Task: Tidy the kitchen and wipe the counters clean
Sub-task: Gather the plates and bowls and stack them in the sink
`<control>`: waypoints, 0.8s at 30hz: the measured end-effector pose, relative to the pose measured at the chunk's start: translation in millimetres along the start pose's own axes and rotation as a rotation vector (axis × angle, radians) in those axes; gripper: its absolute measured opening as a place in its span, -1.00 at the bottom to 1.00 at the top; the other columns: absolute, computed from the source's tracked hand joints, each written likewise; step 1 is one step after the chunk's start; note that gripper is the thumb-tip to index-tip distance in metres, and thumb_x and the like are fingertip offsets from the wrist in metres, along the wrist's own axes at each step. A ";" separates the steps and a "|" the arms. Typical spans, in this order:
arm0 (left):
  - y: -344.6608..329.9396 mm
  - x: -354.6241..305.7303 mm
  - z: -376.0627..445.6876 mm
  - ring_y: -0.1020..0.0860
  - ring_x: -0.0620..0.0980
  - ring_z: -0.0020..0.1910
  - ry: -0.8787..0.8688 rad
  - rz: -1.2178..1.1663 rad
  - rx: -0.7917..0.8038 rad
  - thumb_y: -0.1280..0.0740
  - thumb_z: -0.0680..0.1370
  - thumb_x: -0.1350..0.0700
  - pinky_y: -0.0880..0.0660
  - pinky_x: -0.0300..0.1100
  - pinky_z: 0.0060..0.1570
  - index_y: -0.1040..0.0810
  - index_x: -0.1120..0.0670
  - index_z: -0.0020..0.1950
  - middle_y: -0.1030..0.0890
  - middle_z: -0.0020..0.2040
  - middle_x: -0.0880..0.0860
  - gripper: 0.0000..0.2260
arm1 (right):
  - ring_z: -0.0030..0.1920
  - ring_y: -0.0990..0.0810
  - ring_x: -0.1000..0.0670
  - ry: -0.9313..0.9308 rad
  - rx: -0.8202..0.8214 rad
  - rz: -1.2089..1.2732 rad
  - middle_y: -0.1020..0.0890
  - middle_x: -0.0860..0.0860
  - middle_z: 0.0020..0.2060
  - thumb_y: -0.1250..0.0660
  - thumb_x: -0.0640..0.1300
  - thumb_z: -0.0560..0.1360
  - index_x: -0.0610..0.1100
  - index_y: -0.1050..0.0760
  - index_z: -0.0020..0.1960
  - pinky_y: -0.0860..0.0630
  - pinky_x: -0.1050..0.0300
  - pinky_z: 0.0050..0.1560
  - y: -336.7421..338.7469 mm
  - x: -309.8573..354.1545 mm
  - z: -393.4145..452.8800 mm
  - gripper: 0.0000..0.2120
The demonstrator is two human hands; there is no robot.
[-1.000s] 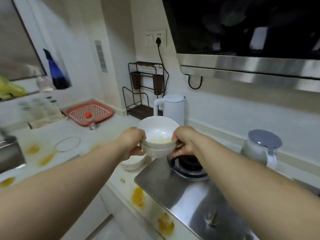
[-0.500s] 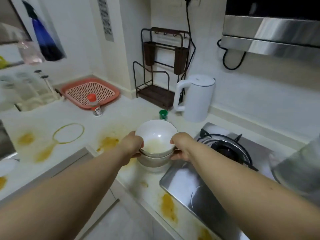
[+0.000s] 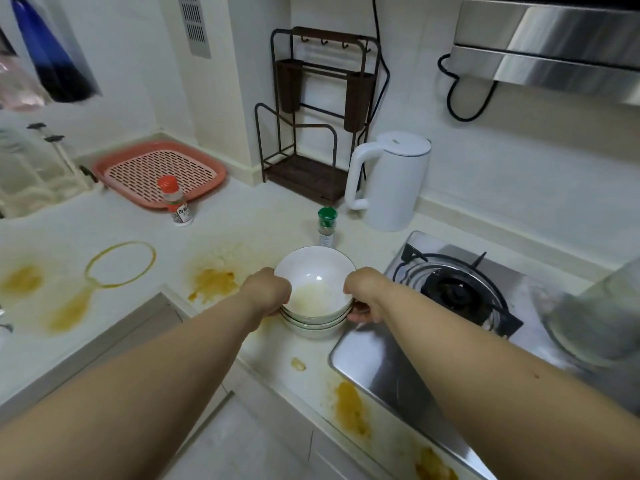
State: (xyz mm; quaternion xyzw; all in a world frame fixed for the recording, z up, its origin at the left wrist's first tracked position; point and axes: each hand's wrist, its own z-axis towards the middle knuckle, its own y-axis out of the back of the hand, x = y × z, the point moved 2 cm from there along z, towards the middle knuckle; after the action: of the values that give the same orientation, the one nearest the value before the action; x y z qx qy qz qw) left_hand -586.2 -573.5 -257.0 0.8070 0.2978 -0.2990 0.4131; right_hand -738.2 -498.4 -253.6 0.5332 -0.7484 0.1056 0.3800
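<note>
The left hand (image 3: 268,289) and the right hand (image 3: 363,292) each grasp opposite sides of a stack of white bowls (image 3: 316,296), fingers curled over the rims. The stack sits at the front edge of the counter (image 3: 242,223), just beside the left edge of the steel gas hob (image 3: 433,334); whether its base touches the counter cannot be told. The top bowl contains a pale residue.

The counter carries several yellow-brown stains: a ring-shaped mark (image 3: 120,264) to the left, a blot (image 3: 213,280) near the left hand, and patches (image 3: 351,408) along the front edge.

Behind the bowls stands a green-capped spice jar (image 3: 326,225). A red-capped jar (image 3: 176,200) stands further left, in front of a pink draining tray (image 3: 159,173). A white electric kettle (image 3: 391,181) stands beside a dark metal rack (image 3: 311,112).
</note>
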 end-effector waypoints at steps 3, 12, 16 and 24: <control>-3.3 -8.3 -5.6 -0.37 0.23 0.25 0.021 0.129 -0.147 -0.18 0.48 0.19 -0.43 0.01 0.21 -0.31 0.15 0.39 -0.27 0.37 0.21 -0.54 | -0.36 -0.28 0.03 0.018 0.024 -0.048 -0.30 -0.05 -0.34 -0.16 -0.18 0.59 -0.14 -0.31 -0.21 -0.50 0.13 -0.16 6.2 -0.2 -12.1 -0.80; -102.7 -129.8 -81.1 -0.59 0.15 0.01 -0.506 0.213 0.094 -0.22 0.54 0.20 -0.53 -0.11 0.07 -0.60 0.23 -0.04 -0.64 -0.03 0.20 -0.82 | -0.40 -0.41 0.06 0.129 0.000 -0.026 -0.45 -0.03 -0.38 -0.19 -0.10 0.59 -0.11 -0.42 -0.21 -0.43 0.22 -0.28 140.0 -9.5 -70.0 -0.78; -205.9 -175.5 -152.1 -0.50 0.04 -0.27 -0.572 0.267 0.445 -0.26 0.51 0.25 -0.42 -0.23 -0.29 -0.48 0.05 -0.31 -0.54 -0.29 0.07 -0.79 | -0.40 -0.42 0.04 0.152 -0.135 0.089 -0.48 -0.05 -0.35 -0.18 -0.13 0.59 -0.13 -0.48 -0.22 -0.43 0.21 -0.31 249.6 -51.9 -110.3 -0.76; -416.7 -230.4 -277.1 -0.47 -0.03 -0.41 -0.585 0.292 0.730 -0.24 0.53 0.30 -0.43 -0.27 -0.40 -0.49 0.09 -0.23 -0.53 -0.30 0.11 -0.81 | -0.45 -0.38 0.04 -0.016 -0.450 0.287 -0.46 -0.06 -0.40 -0.18 -0.21 0.55 -0.15 -0.42 -0.17 -0.43 0.25 -0.40 465.8 -206.6 -178.4 -0.87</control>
State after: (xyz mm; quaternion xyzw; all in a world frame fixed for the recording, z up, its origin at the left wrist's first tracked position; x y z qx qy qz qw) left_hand -972.2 -192.7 -159.7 0.8146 -0.0712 -0.5371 0.2069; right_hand -1036.5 -59.1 -156.3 0.3244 -0.8240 -0.0147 0.4642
